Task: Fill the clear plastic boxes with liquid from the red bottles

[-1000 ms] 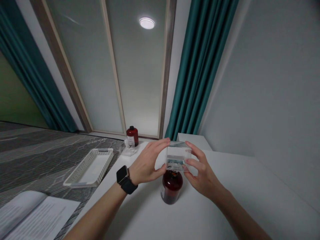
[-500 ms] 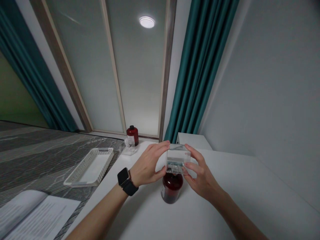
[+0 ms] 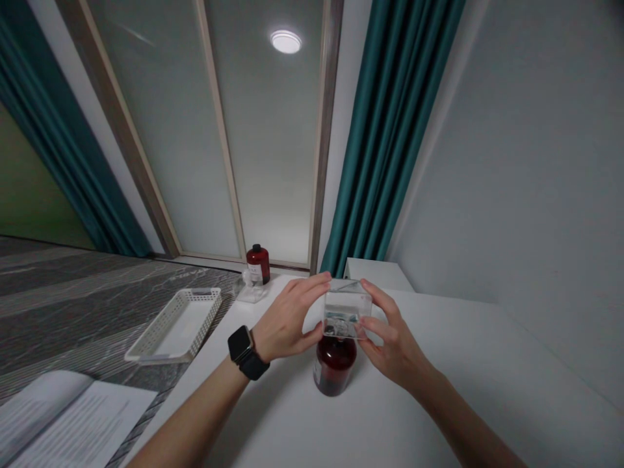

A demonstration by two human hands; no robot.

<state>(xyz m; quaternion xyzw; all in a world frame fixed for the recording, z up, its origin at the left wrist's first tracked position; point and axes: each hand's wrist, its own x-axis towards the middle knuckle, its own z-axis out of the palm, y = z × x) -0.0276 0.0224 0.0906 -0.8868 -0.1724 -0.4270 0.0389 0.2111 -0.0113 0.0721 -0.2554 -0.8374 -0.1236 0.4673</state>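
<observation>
A clear, box-shaped container [image 3: 347, 305] is between my two hands, over the top of a dark red bottle [image 3: 335, 367] that stands upright on the white table [image 3: 414, 416]. My left hand [image 3: 295, 318], with a black watch at the wrist, has its fingertips and thumb on the box's left side. From the right, the thumb and fingers of my right hand [image 3: 390, 335] grip the box's other side. The bottle's upper end is partly hidden behind the box, so I cannot tell whether the two touch.
Another dark red bottle [image 3: 258, 263] stands at the table's far left corner, with a clear plastic item [image 3: 252, 290] in front of it. Left of the table are a white perforated basket [image 3: 195, 354] and an open book [image 3: 78, 422]. A white cabinet [image 3: 377, 274] stands behind.
Almost nothing differs. Both hands hold the clear box in the same place over the bottle; only a very slight shift of the view shows.
</observation>
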